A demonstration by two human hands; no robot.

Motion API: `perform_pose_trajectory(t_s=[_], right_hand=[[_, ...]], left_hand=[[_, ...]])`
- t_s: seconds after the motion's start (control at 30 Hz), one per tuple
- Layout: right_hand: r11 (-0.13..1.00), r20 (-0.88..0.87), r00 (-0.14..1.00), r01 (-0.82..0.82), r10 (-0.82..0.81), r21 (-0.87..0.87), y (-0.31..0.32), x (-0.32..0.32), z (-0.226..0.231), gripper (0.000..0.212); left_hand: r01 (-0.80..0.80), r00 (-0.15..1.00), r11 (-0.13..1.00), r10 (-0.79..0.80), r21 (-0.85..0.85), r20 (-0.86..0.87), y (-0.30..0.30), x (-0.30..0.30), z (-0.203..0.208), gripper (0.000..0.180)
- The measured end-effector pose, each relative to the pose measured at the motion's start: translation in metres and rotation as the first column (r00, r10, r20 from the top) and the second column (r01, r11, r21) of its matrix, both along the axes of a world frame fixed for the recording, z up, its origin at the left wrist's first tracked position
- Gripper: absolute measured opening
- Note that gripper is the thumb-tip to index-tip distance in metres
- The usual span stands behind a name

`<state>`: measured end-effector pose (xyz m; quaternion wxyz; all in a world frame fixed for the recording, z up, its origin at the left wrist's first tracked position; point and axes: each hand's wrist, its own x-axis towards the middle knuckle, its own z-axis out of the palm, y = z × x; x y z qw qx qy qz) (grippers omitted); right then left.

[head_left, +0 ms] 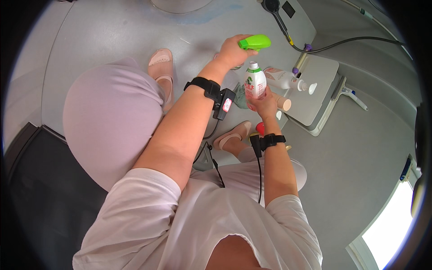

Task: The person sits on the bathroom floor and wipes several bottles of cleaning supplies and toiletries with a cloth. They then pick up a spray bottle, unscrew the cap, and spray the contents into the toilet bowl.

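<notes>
My left hand (235,53) is closed around a bright green trigger spray head (257,42), holding it above and apart from a bottle. That white bottle (255,82) has a green ring under its neck and a printed label with red and green on it. It stands nearly upright in my right hand (266,104), whose fingers wrap its lower part. The spray head's lower end is hidden by my left fingers. Black straps with small boxes sit on both forearms.
Right of the bottle are another white bottle (280,77), a beige-ended container (283,104) and a grey-lidded box (317,85). A squeegee (355,98) lies beside the box. A black hose (333,46) runs from a shower head (270,5). My sandalled feet are on the grey floor.
</notes>
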<state>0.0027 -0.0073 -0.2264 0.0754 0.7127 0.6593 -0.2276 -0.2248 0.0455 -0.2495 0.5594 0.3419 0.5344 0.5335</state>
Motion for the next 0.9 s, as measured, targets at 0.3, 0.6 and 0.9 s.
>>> perform_pose_trajectory(t_s=[0.3, 0.6, 0.9], right_hand=[[0.993, 0.042, 0.994, -0.107, 0.105, 0.039, 0.0, -0.003, 0.006, 0.064], [0.985, 0.243, 0.961, -0.157, 0.135, 0.077, 0.005, -0.003, -0.003, 0.066], [0.975, 0.294, 0.94, -0.204, 0.171, 0.086, 0.009, -0.009, 0.003, 0.066]], left_hand=[[-0.02, 0.991, 1.0, 0.02, -0.004, -0.133, -0.002, -0.004, 0.008, 0.044], [0.023, 0.988, 0.999, -0.018, 0.034, -0.156, -0.004, -0.001, 0.005, 0.045], [0.013, 0.982, 0.999, -0.005, 0.042, -0.187, -0.004, -0.004, 0.009, 0.045]])
